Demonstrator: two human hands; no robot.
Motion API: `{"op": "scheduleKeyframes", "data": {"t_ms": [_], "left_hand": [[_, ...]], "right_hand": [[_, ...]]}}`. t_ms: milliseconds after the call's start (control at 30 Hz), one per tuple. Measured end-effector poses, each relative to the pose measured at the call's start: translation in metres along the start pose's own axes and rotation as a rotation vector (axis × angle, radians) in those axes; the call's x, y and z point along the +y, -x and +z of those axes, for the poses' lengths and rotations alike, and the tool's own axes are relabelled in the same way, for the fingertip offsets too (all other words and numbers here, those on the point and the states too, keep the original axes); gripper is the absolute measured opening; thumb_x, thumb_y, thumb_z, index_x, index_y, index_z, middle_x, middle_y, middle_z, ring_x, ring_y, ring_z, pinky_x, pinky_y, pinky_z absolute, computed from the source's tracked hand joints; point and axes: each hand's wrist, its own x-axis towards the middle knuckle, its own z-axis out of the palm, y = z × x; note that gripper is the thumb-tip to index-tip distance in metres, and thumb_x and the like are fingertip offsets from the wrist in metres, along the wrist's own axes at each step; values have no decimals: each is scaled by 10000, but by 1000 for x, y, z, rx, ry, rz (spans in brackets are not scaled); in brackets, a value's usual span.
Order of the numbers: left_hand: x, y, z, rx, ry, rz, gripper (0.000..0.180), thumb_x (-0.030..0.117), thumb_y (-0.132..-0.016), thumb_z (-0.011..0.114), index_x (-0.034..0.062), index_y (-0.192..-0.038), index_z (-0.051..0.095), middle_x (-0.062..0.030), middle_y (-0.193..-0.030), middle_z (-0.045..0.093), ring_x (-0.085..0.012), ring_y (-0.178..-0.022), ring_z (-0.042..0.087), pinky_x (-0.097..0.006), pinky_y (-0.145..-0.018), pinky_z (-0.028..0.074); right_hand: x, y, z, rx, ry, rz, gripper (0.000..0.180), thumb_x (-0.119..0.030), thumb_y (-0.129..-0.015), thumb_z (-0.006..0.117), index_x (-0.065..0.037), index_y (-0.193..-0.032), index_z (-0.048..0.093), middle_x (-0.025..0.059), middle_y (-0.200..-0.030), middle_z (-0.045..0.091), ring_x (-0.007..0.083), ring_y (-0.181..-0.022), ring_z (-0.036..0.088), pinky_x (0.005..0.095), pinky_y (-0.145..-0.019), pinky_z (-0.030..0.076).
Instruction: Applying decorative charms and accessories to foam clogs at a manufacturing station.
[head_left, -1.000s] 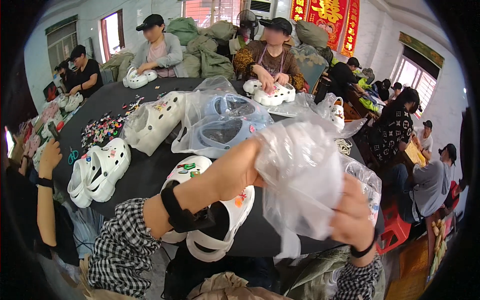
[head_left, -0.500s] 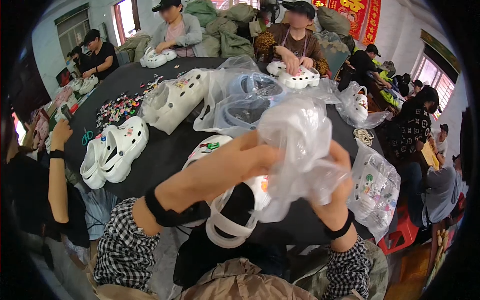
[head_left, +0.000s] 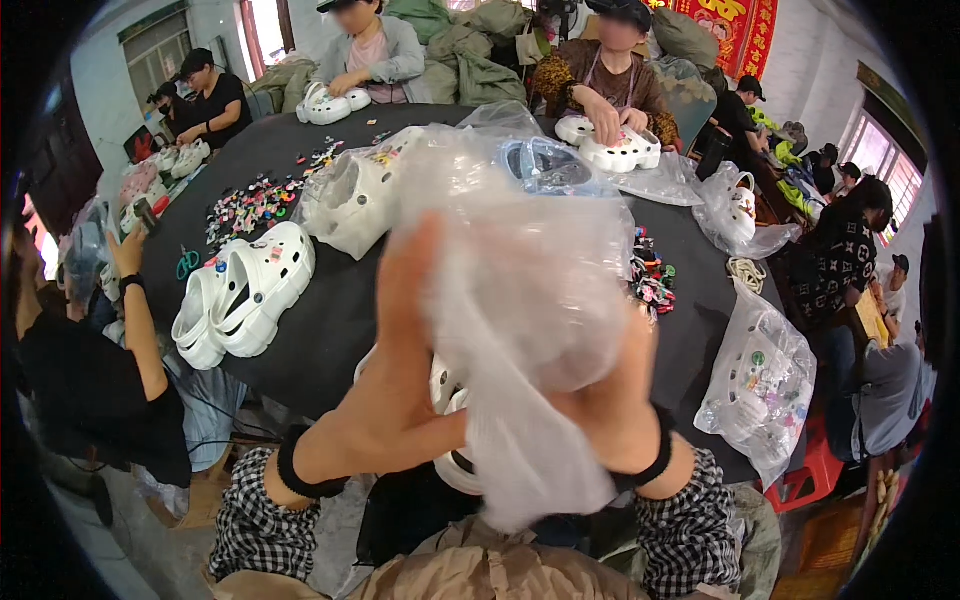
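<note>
Bag: I hold the clear plastic bag (head_left: 520, 300) raised over the dark worktop (head_left: 330, 330).
Fingers: my left hand (head_left: 400, 400) and right hand (head_left: 610, 400) pinch its film closed.
Tip: I'd spread the mouth evenly, above the white clog (head_left: 450, 420).

Both hands up close in front, left hand (head_left: 405, 400) and right hand (head_left: 610, 400) holding a plastic bag (head_left: 520, 290) between them, table (head_left: 340, 320) behind, pair of clogs (head_left: 245, 290) on it to the left, bagged clogs (head_left: 760, 385) at its right edge

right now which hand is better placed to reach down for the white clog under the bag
Left, probably. The left hand sits right over the white clog at the table edge, while the right hand is wrapped in the clear plastic bag.
</note>
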Motion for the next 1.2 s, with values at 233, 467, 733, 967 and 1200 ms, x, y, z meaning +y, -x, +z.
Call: {"op": "scheduleKeyframes", "data": {"t_ms": [233, 467, 733, 967, 1200], "left_hand": [[-27, 54, -56, 296, 240, -372, 759, 283, -901, 695, 26, -1517, 334, -201, -1559, 332, -323, -1400, 410, -468, -1159, 334], [-41, 56, -69, 17, 58, -371, 578, -16, -751, 647, 68, -1323, 630, -182, -1444, 482, -325, -1376, 462, -418, -1126, 368], [-50, 48, -61, -498, -141, -276, 727, -127, -646, 492, 137, -1299, 672, -98, -1371, 593, -332, -1178, 526, -387, -1045, 421], [-56, 52, -40, -365, -314, -234, 598, -97, -678, 588, 78, -1247, 647, -92, -1382, 580, -339, -1143, 503, -418, -994, 442], [-31, 61, -63, -327, -184, -258, 515, 79, -693, 709, 53, -1195, 600, -197, -1433, 495, -391, -1293, 479, -508, -1105, 362]], "right_hand": [[-6, -4, 57, -414, -634, 50, 434, -49, -866, 624, 17, -1290, 565, 229, -1292, 576, 420, -1192, 538, 442, -1024, 428], [-5, 3, 32, -774, -312, 200, 394, -110, -941, 611, -4, -1302, 496, 233, -1204, 585, 431, -1057, 603, 472, -855, 514], [27, 4, 26, -552, -47, 76, 139, -82, -858, 643, -16, -972, 601, 139, -933, 627, 374, -803, 650, 454, -676, 528], [53, 13, 37, -673, 72, -183, 252, -99, -813, 680, 22, -1028, 629, 140, -1201, 609, 323, -936, 652, 417, -836, 541], [61, 13, 42, -733, 398, -275, 222, -210, -763, 727, -61, -919, 671, 60, -1135, 622, 189, -849, 651, 337, -744, 527]]}}
